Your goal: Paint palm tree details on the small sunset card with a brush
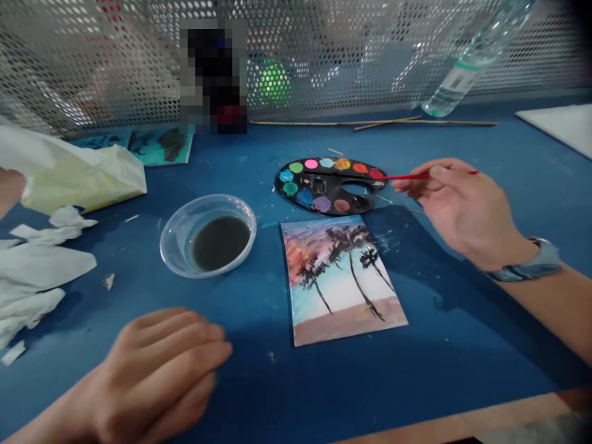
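My right hand, a watch on its wrist, pinches a thin red paintbrush. The brush's dark end reaches left over the black oval paint palette, which holds several round colour pans. Just below the palette lies a small painting of dark palm trees against a pink and blue sky. To the left, a clear plastic bowl contains dark, murky water. My left hand lies on the table in front of the bowl, fingers curled together, with nothing visible in it.
Crumpled tissues and a yellowish-white packet lie at the left. Behind them are teal painted cards. Thin sticks and a tilted water bottle are near the perforated metal screen. A white sheet lies far right.
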`<state>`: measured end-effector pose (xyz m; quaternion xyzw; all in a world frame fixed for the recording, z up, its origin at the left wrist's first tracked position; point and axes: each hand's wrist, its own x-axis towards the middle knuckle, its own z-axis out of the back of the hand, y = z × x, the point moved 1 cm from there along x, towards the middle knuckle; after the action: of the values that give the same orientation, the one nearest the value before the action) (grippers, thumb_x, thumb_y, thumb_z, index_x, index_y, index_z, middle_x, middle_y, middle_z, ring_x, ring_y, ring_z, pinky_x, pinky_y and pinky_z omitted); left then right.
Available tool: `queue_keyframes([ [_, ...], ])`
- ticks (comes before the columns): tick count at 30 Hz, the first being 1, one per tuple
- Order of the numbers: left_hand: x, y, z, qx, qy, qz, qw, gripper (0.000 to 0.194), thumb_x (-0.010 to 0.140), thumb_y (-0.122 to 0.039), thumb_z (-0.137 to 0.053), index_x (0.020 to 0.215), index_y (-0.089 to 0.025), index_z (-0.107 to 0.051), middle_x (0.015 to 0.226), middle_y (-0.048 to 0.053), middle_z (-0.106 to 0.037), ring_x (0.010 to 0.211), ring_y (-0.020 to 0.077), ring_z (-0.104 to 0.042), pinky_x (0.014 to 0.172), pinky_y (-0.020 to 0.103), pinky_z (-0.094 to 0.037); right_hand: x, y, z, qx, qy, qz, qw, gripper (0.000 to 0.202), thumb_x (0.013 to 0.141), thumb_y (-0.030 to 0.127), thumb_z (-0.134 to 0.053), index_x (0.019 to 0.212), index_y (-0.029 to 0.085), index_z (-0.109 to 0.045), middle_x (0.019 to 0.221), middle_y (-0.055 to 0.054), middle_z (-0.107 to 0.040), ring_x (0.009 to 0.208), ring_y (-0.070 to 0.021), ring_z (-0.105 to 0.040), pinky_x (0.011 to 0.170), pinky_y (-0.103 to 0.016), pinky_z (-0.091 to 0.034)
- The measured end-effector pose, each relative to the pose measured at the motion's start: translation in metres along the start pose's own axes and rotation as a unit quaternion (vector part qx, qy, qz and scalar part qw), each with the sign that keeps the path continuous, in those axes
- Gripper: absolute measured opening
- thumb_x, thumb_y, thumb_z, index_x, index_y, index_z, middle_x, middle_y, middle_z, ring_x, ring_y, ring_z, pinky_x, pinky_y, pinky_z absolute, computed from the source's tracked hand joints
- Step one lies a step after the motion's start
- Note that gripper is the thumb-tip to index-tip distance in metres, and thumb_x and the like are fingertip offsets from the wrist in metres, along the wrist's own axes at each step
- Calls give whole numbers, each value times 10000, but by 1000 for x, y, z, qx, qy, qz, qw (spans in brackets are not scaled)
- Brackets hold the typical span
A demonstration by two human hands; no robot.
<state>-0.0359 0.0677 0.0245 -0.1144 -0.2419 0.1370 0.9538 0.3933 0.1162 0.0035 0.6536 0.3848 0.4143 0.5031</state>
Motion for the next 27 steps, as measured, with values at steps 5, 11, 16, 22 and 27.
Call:
queue_keyframes([
  [5,26,-11,-20,31,47,-54,997,266,998,-193,-476,1157,-153,-686,1236,43,-711,1117,208,-651,925,337,-506,-2,3,-6,4,-10,14,1000,207,817,119,-571,744,187,-752,734,-52,-744,798,-195,-744,863,-377,-524],
  [11,38,-24,-33,33,106,-82,990,330,1052,-312,-416,1215,-182,-672,1231,-5,-705,1050,171,-648,883,336,-475,-4,2,-6,-5,-4,35,999,217,814,125,-566,751,214,-753,735,-37,-719,786,-188,-720,883,-393,-516],
  [16,48,-30,-44,59,140,-90,984,385,1062,-357,-404,1294,-147,-627,1192,25,-692,1003,165,-631,829,329,-484,-3,9,-6,1,-4,27,1000,198,781,77,-598,724,222,-721,728,-17,-631,728,-148,-645,825,-362,-487],
  [22,54,-33,-54,85,125,-84,985,428,1072,-381,-365,1287,-106,-613,1175,28,-682,960,184,-627,775,348,-498,-28,40,-27,-40,21,52,998,284,791,32,-532,702,222,-723,773,-28,-623,758,-152,-620,820,-374,-467],
  [27,55,-33,-53,100,115,-105,983,398,1071,-365,-376,1272,-123,-619,1205,29,-668,967,177,-618,780,343,-492,-51,54,-41,-136,111,62,983,244,826,78,-596,838,256,-762,859,-12,-709,871,-177,-650,867,-363,-458],
])
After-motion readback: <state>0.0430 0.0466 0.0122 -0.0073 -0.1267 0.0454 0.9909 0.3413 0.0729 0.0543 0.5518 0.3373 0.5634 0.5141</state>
